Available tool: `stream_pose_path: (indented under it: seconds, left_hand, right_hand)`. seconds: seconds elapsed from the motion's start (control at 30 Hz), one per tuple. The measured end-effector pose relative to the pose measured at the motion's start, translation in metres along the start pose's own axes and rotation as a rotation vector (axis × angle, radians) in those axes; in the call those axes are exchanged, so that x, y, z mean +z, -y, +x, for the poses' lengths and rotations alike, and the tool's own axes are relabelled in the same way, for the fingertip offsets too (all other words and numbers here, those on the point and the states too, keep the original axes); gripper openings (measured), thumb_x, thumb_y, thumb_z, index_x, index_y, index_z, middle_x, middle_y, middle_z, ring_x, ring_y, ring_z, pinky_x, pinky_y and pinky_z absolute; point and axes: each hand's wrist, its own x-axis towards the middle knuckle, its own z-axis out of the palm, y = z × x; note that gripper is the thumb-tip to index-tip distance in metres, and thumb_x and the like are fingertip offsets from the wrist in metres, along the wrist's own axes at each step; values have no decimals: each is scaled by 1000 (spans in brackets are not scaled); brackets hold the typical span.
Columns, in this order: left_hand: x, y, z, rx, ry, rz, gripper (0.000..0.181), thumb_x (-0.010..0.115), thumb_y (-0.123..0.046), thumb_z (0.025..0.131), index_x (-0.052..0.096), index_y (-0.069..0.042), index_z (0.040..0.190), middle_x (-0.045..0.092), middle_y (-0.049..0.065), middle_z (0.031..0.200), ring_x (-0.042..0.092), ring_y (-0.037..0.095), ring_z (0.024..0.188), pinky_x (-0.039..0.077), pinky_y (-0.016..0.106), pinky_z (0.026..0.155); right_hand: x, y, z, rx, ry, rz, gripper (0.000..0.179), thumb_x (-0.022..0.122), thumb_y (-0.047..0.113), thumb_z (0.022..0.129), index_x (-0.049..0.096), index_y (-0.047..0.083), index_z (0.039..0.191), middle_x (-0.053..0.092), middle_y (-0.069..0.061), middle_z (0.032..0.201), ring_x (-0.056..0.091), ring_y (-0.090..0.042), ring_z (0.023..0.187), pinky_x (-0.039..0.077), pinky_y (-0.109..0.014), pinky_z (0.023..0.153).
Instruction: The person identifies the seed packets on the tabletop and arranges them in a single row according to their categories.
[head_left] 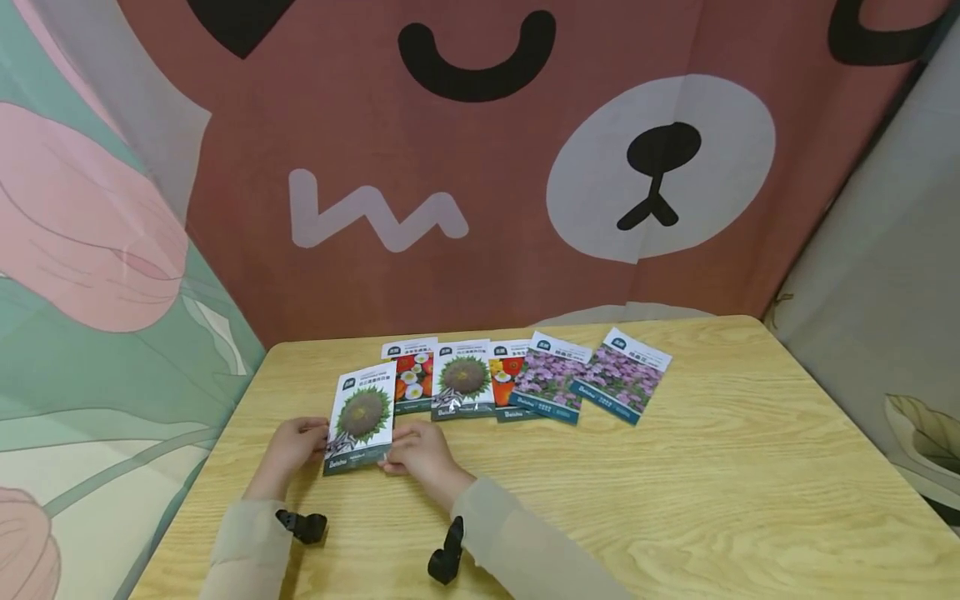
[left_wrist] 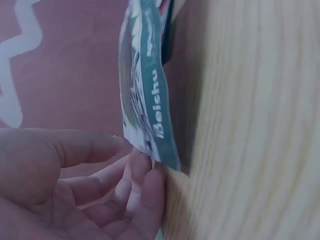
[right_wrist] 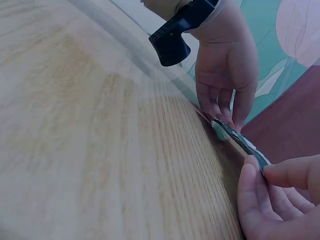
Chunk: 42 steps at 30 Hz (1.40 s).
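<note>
A seed packet [head_left: 362, 417] with a large green-fringed sunflower picture is held by its two sides, tilted close over the table. My right hand [head_left: 423, 454] pinches its lower right edge between thumb and fingers, which the right wrist view shows plainly. At the opposite edge my left hand [head_left: 294, 450] has its thumb and fingers around the side of the packet. In the left wrist view the packet's green bottom strip [left_wrist: 157, 110] shows lettering and bends slightly. Just behind lies a packet with red and white flowers [head_left: 412, 382], partly covered.
Along the back of the wooden table [head_left: 675, 500] lie another sunflower packet [head_left: 462, 377], an orange-flower packet [head_left: 504, 371] partly covered, and two purple-flower packets [head_left: 551, 375], the right one [head_left: 624, 373] slanted. A printed curtain [head_left: 375, 292] hangs behind the table's far edge.
</note>
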Motion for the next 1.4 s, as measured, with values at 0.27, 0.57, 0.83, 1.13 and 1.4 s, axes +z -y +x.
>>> stream_pose_path:
  seconds: [0.27, 0.57, 0.83, 1.13, 1.4]
  left_hand:
    - [0, 4, -17, -15, 3, -80, 39, 52, -8, 103, 47, 19, 131, 66, 19, 100, 61, 9, 75, 56, 23, 63]
    - [-6, 0, -30, 9, 21, 2, 32, 53, -9, 102, 50, 17, 120, 60, 16, 91, 58, 14, 75, 56, 26, 62]
    - [-19, -8, -42, 22, 73, 58, 26, 52, -8, 102, 52, 16, 113, 59, 16, 92, 59, 18, 78, 58, 30, 65]
    - [-28, -8, -51, -6, 112, 134, 16, 53, -4, 100, 54, 11, 104, 56, 15, 88, 58, 23, 76, 60, 38, 67]
    - [-30, -7, -56, -35, 139, 197, 13, 55, -3, 97, 52, 9, 96, 56, 15, 85, 60, 21, 73, 60, 38, 66]
  right_hand:
    - [-4, -2, -14, -27, 40, -137, 46, 62, -16, 90, 55, -6, 134, 68, -14, 89, 73, -25, 76, 61, -30, 69]
    - [0, -3, -29, -85, 43, -258, 52, 67, -16, 85, 55, -8, 135, 63, -11, 89, 70, -22, 67, 60, -30, 62]
    - [2, -7, -35, -121, 36, -323, 38, 72, -9, 87, 61, -8, 123, 66, -3, 78, 67, -18, 58, 57, -27, 53]
    - [11, -14, -40, -111, 46, -320, 30, 75, -10, 84, 63, -9, 111, 67, -3, 74, 65, -17, 52, 57, -27, 49]
    - [19, -17, -45, -70, 60, -245, 23, 75, -10, 84, 61, -6, 102, 65, -5, 70, 63, -13, 47, 57, -28, 47]
